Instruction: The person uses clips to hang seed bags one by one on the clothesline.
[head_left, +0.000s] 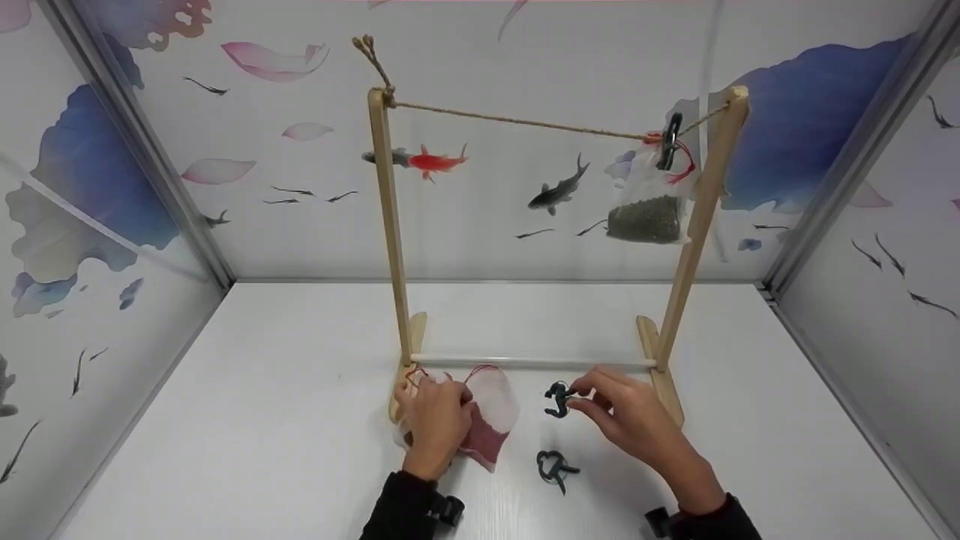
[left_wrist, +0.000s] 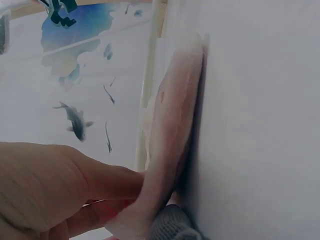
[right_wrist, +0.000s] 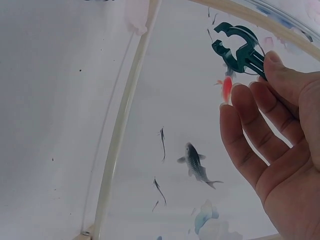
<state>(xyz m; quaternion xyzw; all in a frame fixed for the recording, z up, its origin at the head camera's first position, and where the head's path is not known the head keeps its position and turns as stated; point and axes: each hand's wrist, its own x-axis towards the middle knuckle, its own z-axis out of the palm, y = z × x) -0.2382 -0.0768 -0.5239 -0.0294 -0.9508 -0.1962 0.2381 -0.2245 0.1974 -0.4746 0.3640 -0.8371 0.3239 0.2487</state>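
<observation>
My right hand (head_left: pixel 634 412) pinches a dark green plastic clip (right_wrist: pixel 240 50) between thumb and index finger above the table; the clip's curved jaws point left in the head view. Below it a second clip (head_left: pixel 555 470) lies on the table. On the left, my left hand (head_left: pixel 436 420) pinches the gathered top of a sheer drawstring pouch with red cord, mostly hidden under the hand. Beside its fingers lies a pouch with reddish filling (head_left: pixel 489 435). A grey rounded bulge (left_wrist: pixel 172 224) shows below the fingers in the left wrist view.
A wooden frame (head_left: pixel 391 225) with a white crossbar (head_left: pixel 532 362) stands behind the hands. Twine (head_left: pixel 517 120) spans its posts. Near the right post a clip (head_left: pixel 670 142) holds a pouch of greenish-brown filling (head_left: pixel 646 220) on the twine. Printed walls surround the table.
</observation>
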